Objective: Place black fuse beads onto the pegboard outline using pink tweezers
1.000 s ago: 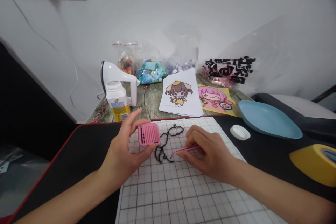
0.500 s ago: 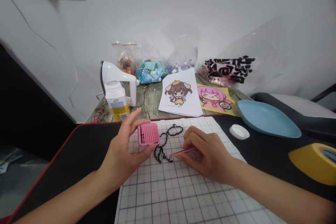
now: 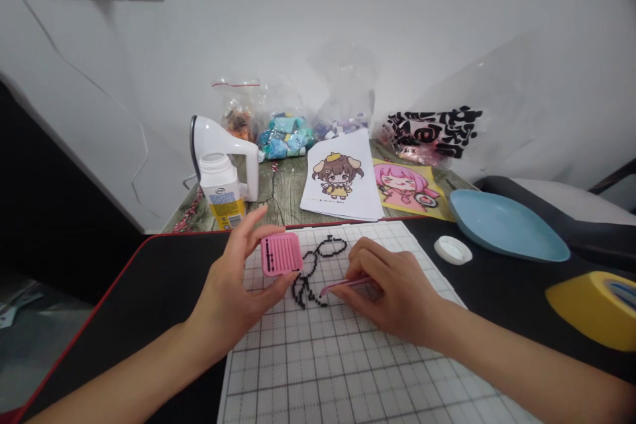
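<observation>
Lettering in the field of view. Clear plastic bag, against the wall: large black Chinese characters, too creased to read surely; smaller Latin capitals beside them, "NUL" legible and a second group resembling "PACK". White bottle: blue-and-yellow label bearing a barcode; its print is too small to read.

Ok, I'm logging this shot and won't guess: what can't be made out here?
In the head view:
Far end of the tweezers: hidden by the fingers of the right hand.
Any bead at the tweezers' tip: too small to tell.
Rest of the yellow tape: cut off by the right edge.
Contents of the bottle: hidden by its wall.
</observation>
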Demonstrator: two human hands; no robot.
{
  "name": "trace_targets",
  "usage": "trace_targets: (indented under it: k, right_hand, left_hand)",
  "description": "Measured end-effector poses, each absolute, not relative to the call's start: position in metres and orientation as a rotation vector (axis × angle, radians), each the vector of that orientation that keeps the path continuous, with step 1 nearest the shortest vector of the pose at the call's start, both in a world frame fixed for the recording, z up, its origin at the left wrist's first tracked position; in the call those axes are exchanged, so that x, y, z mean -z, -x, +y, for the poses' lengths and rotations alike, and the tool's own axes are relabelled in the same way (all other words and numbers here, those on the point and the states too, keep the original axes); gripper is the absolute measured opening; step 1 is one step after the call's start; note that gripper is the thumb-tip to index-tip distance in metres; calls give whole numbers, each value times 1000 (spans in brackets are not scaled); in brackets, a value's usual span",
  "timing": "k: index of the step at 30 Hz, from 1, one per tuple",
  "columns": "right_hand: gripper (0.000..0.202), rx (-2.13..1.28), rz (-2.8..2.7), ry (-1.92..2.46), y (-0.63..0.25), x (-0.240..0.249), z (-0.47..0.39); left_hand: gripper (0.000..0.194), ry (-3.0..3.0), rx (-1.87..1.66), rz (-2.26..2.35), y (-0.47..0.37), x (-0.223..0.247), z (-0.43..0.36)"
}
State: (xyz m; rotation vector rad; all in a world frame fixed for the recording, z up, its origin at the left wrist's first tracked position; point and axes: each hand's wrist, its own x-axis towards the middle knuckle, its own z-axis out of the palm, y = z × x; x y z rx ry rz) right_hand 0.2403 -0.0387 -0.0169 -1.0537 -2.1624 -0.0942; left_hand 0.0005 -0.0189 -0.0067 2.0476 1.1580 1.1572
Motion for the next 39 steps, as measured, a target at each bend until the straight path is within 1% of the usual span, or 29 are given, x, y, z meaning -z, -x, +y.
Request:
trace_targets:
  k: [18, 39]
  right_hand:
    - [36, 189, -2167, 1081, -242, 19, -37]
    - [34, 198, -2154, 1082, -241, 21, -38]
  left_hand:
    - [75, -2048, -1177, 1150, -1, 8, -18]
    - [76, -2075, -1191, 1145, 0, 9, -18]
